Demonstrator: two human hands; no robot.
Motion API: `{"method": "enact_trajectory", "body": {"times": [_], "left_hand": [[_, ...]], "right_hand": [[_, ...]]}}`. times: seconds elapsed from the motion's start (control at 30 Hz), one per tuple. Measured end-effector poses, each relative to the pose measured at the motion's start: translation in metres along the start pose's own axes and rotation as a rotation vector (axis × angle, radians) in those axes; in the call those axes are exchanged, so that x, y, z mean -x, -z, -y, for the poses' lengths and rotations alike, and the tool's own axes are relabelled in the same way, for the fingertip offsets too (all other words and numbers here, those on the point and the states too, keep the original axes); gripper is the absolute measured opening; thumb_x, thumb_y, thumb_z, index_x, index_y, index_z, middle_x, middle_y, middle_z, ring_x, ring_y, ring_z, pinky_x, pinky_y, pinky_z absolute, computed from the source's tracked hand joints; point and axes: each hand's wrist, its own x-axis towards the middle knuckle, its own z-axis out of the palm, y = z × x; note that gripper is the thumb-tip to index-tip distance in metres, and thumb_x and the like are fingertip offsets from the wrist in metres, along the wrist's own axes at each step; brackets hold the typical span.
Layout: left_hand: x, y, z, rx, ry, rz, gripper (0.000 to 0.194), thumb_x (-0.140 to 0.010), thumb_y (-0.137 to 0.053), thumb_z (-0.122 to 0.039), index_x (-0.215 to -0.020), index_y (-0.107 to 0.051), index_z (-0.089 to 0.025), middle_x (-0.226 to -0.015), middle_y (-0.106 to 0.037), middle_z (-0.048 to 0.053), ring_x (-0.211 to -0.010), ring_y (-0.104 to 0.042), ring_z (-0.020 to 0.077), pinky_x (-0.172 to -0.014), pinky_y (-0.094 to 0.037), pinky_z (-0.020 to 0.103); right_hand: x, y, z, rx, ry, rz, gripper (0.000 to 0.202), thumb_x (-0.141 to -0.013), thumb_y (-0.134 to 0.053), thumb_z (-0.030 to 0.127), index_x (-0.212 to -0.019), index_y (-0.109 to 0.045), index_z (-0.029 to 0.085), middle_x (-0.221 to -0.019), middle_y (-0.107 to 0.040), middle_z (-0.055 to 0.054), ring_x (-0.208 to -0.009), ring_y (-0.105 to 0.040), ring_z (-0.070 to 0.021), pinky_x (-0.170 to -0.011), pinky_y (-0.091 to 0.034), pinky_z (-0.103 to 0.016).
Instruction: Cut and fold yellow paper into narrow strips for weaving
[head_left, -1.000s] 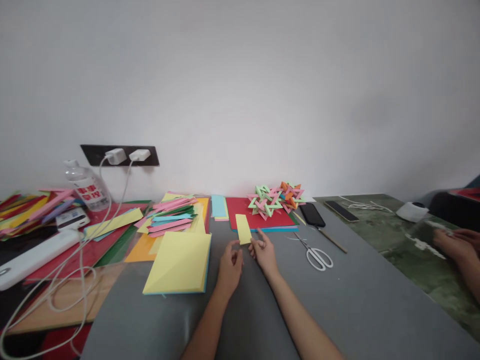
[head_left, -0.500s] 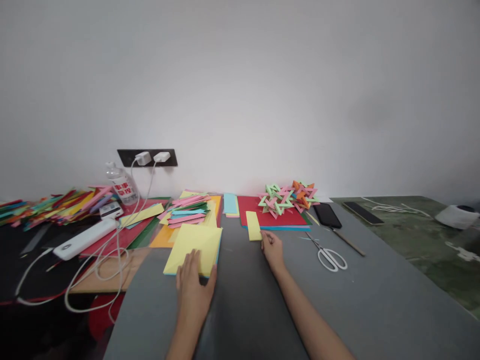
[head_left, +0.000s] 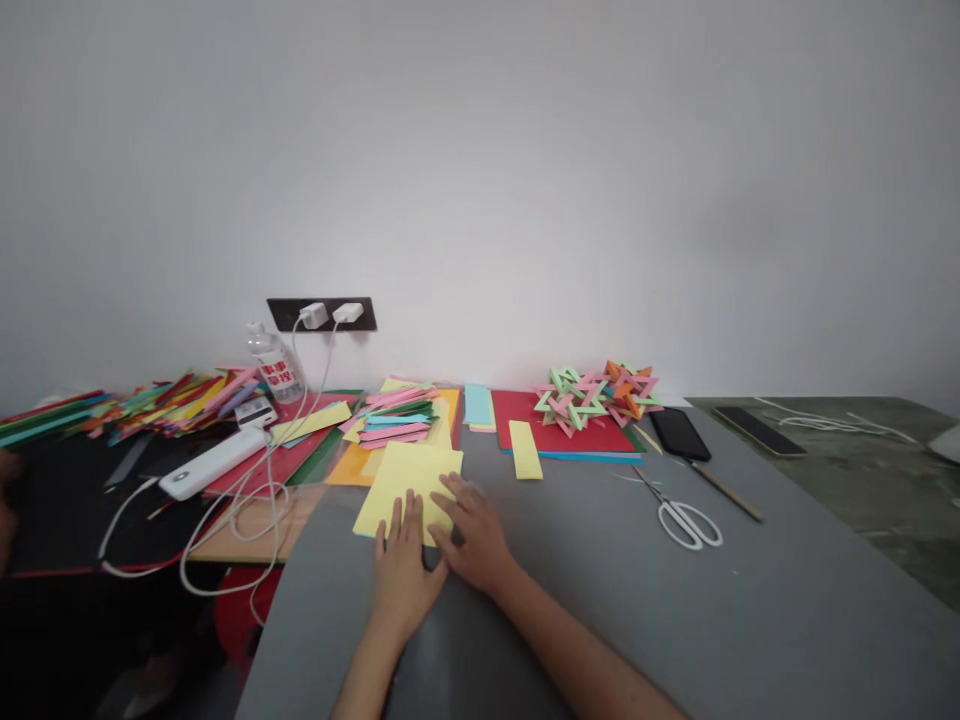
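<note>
A square stack of yellow paper (head_left: 412, 468) lies on the grey table in front of me. My left hand (head_left: 405, 570) rests on its lower edge with fingers outstretched. My right hand (head_left: 474, 530) lies at its right side, fingers spread over the edge and thumb near my left hand. Beyond my right hand lies a yellow paper strip (head_left: 526, 450), flat and untouched. It overlaps the front of a red paper sheet (head_left: 517, 405), where two folded paper star balls stand, one green and pink (head_left: 571, 398), the other orange and pink (head_left: 630, 388).
White-handled scissors (head_left: 690, 524), a thin stick (head_left: 724, 490) and a black phone (head_left: 681, 434) lie to the right. Folded paper strips (head_left: 397, 418) are piled behind the stack. At left are a power bank (head_left: 214, 462), looping white cables, a bottle (head_left: 276, 368) and part of another person's hand (head_left: 6, 505).
My right hand has let go of the yellow strip and come left onto the yellow stack. My left hand stays on the stack. The view has turned slightly left.
</note>
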Motion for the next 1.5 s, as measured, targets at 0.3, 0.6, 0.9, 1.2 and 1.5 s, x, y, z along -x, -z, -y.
{"method": "enact_trajectory", "body": {"times": [0.3, 0.6, 0.9, 1.2, 1.5], "left_hand": [[-0.004, 0.009, 0.021, 0.271, -0.011, 0.199, 0.056, -0.083, -0.032, -0.026, -0.135, -0.013, -0.021, -0.140, -0.021, 0.007, -0.129, -0.009, 0.0205, -0.102, -0.013, 0.048], [-0.021, 0.015, 0.009, 0.469, 0.097, -0.159, 0.045, -0.081, -0.037, -0.031, -0.123, -0.034, -0.015, -0.123, -0.045, 0.013, -0.116, -0.040, 0.0217, -0.095, -0.035, 0.041], [-0.072, -0.026, -0.065, 0.115, -0.314, 0.010, 0.037, -0.080, -0.040, -0.029, -0.113, -0.049, -0.015, -0.112, -0.054, 0.011, -0.108, -0.045, 0.0241, -0.093, -0.035, 0.041], [-0.071, -0.035, -0.066, 0.058, -0.314, 0.035, 0.033, -0.081, -0.038, -0.027, -0.108, -0.052, -0.016, -0.107, -0.053, 0.010, -0.103, -0.046, 0.0230, -0.088, -0.037, 0.039], [-0.075, -0.044, -0.074, 0.021, -0.437, 0.129, 0.039, -0.078, -0.033, -0.014, -0.114, -0.050, -0.014, -0.114, -0.054, 0.012, -0.113, -0.042, 0.0247, -0.096, -0.031, 0.043]], "right_hand": [[-0.030, -0.037, -0.019, -0.575, -0.676, -0.173, 0.064, -0.077, -0.047, 0.034, -0.131, -0.021, 0.012, -0.060, -0.057, 0.001, -0.054, -0.054, -0.0151, -0.053, -0.045, -0.027], [0.013, 0.014, -0.046, -0.895, -0.700, -0.143, 0.074, -0.072, -0.053, 0.032, -0.133, -0.013, 0.018, -0.057, -0.056, 0.004, -0.046, -0.050, -0.0121, -0.045, -0.042, -0.023], [0.052, 0.060, -0.075, -0.504, -0.686, -0.028, 0.072, -0.072, -0.050, 0.025, -0.134, -0.014, 0.017, -0.047, -0.044, 0.009, -0.041, -0.038, -0.0096, -0.041, -0.030, -0.019], [0.048, 0.070, -0.083, 0.047, -0.682, -0.073, 0.049, -0.064, -0.059, 0.030, -0.112, -0.052, 0.022, -0.043, -0.043, 0.007, -0.041, -0.041, -0.0117, -0.042, -0.028, -0.022], [0.011, 0.064, -0.101, 0.320, -0.464, -0.156, 0.044, -0.069, -0.056, 0.029, -0.113, -0.050, 0.022, -0.109, -0.053, -0.009, -0.100, -0.047, -0.0253, -0.081, -0.038, -0.037]]}}
